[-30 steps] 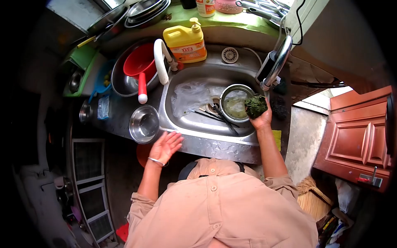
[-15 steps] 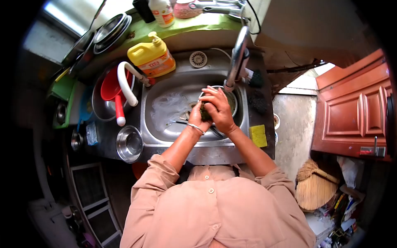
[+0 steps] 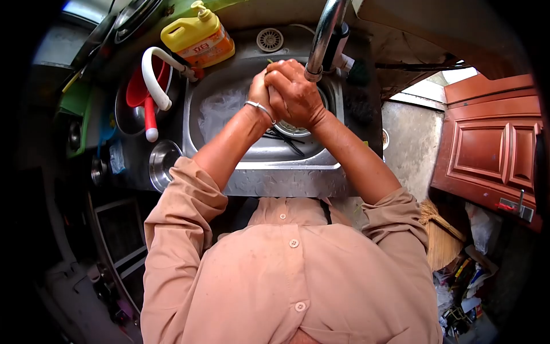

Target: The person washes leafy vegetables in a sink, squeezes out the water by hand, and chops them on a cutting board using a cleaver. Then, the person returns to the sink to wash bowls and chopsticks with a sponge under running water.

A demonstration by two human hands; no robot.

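Clenched together, the right hand (image 3: 295, 90) wrapped over the left hand (image 3: 258, 89), gripping between the palms a green clump (image 3: 270, 61) of which only a thin tip showed above the knuckles. Beneath them a round, shiny metal pan (image 3: 295, 131), largely covered by the hands, sat in the smooth steel sink (image 3: 275, 165), near crumpled translucent plastic film (image 3: 217, 112) partly hidden by the left forearm. Farther off stood a glossy yellow jug (image 3: 197, 39), while the top edge cut off a curved chrome faucet (image 3: 323, 35).

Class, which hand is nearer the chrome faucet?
Right. The right hand is just left of the chrome faucet; the left hand is farther left, beyond the right hand.
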